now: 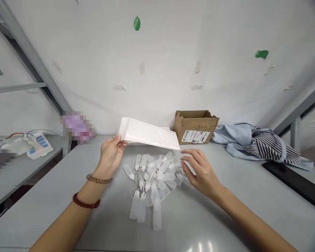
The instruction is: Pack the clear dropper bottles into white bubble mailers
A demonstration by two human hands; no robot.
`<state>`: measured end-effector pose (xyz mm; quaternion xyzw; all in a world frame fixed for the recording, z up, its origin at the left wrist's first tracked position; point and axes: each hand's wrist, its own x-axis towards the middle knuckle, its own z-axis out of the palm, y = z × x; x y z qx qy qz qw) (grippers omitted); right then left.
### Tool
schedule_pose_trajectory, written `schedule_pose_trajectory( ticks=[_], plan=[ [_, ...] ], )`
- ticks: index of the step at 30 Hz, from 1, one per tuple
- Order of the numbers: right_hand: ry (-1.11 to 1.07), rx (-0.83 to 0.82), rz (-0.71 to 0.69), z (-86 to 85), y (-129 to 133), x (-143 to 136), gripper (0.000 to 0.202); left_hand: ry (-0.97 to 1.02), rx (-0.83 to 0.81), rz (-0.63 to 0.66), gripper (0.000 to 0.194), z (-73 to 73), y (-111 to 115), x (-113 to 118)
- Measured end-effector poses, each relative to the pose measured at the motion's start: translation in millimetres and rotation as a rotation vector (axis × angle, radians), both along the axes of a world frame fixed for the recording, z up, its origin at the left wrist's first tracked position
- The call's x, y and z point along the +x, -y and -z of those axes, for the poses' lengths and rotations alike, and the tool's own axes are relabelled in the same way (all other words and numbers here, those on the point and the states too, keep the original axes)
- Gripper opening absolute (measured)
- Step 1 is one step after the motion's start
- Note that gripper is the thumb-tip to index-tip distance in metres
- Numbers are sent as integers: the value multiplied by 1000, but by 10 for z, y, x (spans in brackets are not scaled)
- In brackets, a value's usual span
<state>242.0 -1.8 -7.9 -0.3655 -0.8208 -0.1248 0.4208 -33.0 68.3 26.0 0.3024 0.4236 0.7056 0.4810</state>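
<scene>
As the left hand [111, 154] pinches a white envelope [150, 133], right hand [202, 174] with fingers apart, overlapping bottles [155, 197] partly hidden.

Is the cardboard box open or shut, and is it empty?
The cardboard box is open: its inner wall shows through the uncovered top. Cannot tell whether it's empty; its bottom is hidden.

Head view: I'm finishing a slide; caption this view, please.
Left hand holding a white envelope by one end, right hand near its other end, translucent bottles piled on the table.
</scene>
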Motion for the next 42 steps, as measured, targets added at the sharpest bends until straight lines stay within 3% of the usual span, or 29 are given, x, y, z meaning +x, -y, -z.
schedule_pose_trajectory(
  ticks=[4, 9, 12, 16, 21, 31, 36, 40, 42],
  plan=[
    [34, 34, 56, -42, 54, -29, 15, 94, -20, 119, 25, -116, 51, -12],
    [165, 164, 193, -100, 179, -106, 59, 59, -104, 331, 16, 21, 190, 192],
    [236, 26, 218, -104, 228, -132, 80, -25, -127, 536, 11, 86, 347, 359],
    [211, -276, 103, -119, 249, -126, 97, -139, -102, 763, 20, 86, 564, 493],
    [100, -397, 18, -170, 251, -99, 97, -369, -11, 987, 18, 101, 699, 522],
    [124, -378, -60, -144, 331, -144, 90, -544, -32, 937, 17, 151, 752, 538],
    [168, -285, -84, -146, 306, -128, 78, -732, -68, 843, 31, 198, 788, 571],
    [205, -191, 20, -178, 170, 80, 56, -905, 130, 612, 44, 174, 713, 492],
    [179, -157, 113, -187, 87, 215, 50, -1039, 294, 440, 35, 173, 662, 451]
  ],
)
